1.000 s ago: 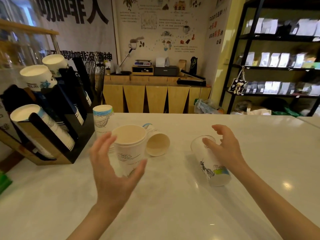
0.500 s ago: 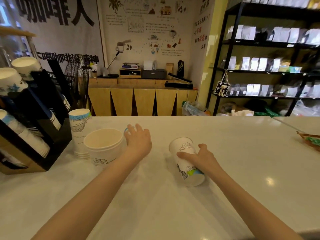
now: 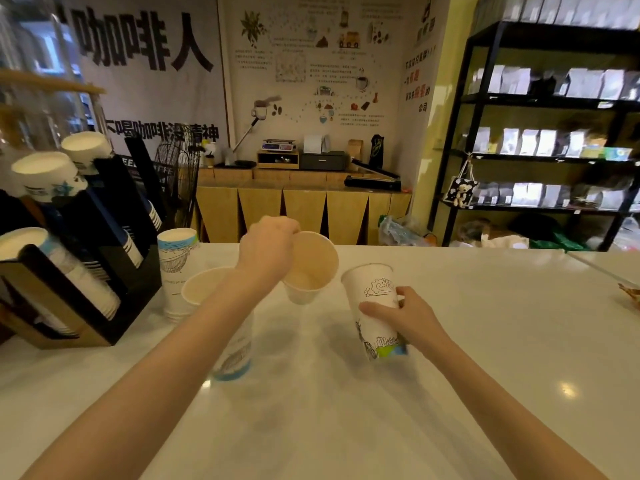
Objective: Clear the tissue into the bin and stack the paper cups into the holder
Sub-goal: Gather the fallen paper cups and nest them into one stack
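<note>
1. Head view: left hand [image 3: 268,249] pinching the rim of a small paper cup [image 3: 311,268], lifted and tilted above the white counter [image 3: 485,341].
2. Right hand [image 3: 405,315] wrapped around a tall printed cup [image 3: 375,306], leaning, base near the counter.
3. Wide cup [image 3: 204,289] and stacked cups [image 3: 176,261] upright beside the black cup holder [image 3: 114,271] at left.

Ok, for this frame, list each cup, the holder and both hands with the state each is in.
Left hand: gripping small cup, lifted.
Small cup: tilted, mouth toward camera.
Right hand: gripping tall cup.
Tall cup: leaning, empty.
Wide cup: upright on counter.
Inverted cup stack: standing.
Holder: slots hold cups.
</note>
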Demonstrator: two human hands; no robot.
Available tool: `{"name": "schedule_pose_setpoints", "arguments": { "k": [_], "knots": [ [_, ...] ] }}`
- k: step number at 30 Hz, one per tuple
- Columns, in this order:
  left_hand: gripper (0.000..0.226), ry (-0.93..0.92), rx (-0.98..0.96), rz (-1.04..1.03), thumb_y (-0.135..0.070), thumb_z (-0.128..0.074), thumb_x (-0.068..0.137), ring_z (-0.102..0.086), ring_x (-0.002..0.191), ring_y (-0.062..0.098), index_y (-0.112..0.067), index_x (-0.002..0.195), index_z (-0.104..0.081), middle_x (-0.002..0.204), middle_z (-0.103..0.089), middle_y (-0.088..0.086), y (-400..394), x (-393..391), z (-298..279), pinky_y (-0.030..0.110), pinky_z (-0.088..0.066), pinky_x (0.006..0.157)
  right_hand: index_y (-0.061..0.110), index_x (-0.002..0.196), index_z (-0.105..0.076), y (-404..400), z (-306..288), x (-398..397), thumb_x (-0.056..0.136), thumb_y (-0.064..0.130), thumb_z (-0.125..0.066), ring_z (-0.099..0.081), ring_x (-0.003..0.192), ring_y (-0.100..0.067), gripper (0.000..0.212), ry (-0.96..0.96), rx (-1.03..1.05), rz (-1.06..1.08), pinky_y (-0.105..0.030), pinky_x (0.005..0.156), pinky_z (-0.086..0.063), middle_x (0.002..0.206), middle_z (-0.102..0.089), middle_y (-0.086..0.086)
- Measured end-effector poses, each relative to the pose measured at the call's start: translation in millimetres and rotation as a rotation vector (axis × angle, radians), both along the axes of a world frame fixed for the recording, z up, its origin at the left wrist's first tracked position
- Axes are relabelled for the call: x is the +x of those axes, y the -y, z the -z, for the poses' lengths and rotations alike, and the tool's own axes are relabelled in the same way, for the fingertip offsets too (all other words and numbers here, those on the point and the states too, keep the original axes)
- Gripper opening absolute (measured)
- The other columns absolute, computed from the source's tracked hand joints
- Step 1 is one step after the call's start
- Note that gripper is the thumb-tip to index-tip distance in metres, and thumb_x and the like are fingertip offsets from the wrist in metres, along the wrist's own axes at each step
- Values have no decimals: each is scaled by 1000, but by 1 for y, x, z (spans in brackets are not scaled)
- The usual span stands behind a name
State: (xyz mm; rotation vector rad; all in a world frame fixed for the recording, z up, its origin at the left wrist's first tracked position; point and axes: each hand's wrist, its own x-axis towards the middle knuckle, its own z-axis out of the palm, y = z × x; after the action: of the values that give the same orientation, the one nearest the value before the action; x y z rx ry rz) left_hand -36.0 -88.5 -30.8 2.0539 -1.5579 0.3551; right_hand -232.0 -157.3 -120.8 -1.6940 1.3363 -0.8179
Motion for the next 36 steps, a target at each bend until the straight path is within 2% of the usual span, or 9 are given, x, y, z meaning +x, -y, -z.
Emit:
{"name": "schedule_pose_setpoints", "arguments": {
  "k": [4,8,11,18,25,28,31,33,36],
  "knots": [
    [29,-191,-96,79,-6,-59,81,-58,93,23,-11,109,-65,107,-67,13,-30,25,-49,30,-45,73,25,108,-42,3,-19,16,68,34,-77,-61,90,-20,54,157,-40,-86,-34,72,-55,104,-59,0],
    [35,-319,-193,105,-7,-65,77,-59,80,18,-12,111,-63,96,-64,8,-66,51,-81,18,-46,50,19,119,-44,0,-38,36,71,27,-75,-60,94,-20,58,230,-108,-193,-28,66,-52,113,-59,-3],
    [35,-357,-242,69,-5,-66,75,-58,69,13,-12,109,-64,92,-63,7,-88,71,-93,12,-46,37,18,127,-41,-6,-51,49,68,24,-77,-58,87,-8,69,243,-183,-255,-22,61,-49,113,-59,0],
    [25,-300,4,-62,-4,-65,73,-56,59,8,-18,93,-68,70,-60,-4,-99,97,-72,9,-41,34,23,117,-42,-21,-105,72,69,10,-75,-57,96,-11,60,435,-317,-352,-28,75,-50,100,-58,13],
    [20,-293,107,-139,-18,-61,79,-61,64,12,-16,97,-70,81,-63,-2,-83,97,-17,32,-57,66,15,124,-48,-49,-142,108,51,37,-76,-62,108,-21,81,726,-305,-471,-40,85,-55,119,-64,-3],
    [18,-353,83,-113,-19,-61,79,-65,81,18,-16,92,-72,89,-72,2,-81,100,4,37,-56,77,13,125,-47,-61,-133,129,59,23,-80,-63,104,-15,74,689,-297,-523,-29,79,-57,116,-64,0],
    [17,-480,46,-63,-19,-59,81,-64,79,17,-13,89,-73,84,-71,5,-80,106,21,31,-53,68,17,123,-45,-67,-111,148,66,8,-77,-61,97,-3,66,593,-275,-589,-16,70,-56,108,-62,9],
    [20,-571,-14,-22,-19,-54,85,-59,76,13,-14,94,-72,87,-69,4,-81,108,32,26,-48,66,25,120,-42,-66,-95,155,67,5,-76,-59,97,-3,66,545,-240,-616,-14,68,-55,105,-59,13],
    [28,-694,-133,16,-15,-43,91,-57,96,18,-13,108,-66,104,-65,2,-86,107,43,30,-50,79,25,125,-39,-61,-78,158,68,4,-76,-56,105,-10,71,556,-171,-598,-18,71,-54,109,-58,10]
  ]
}}
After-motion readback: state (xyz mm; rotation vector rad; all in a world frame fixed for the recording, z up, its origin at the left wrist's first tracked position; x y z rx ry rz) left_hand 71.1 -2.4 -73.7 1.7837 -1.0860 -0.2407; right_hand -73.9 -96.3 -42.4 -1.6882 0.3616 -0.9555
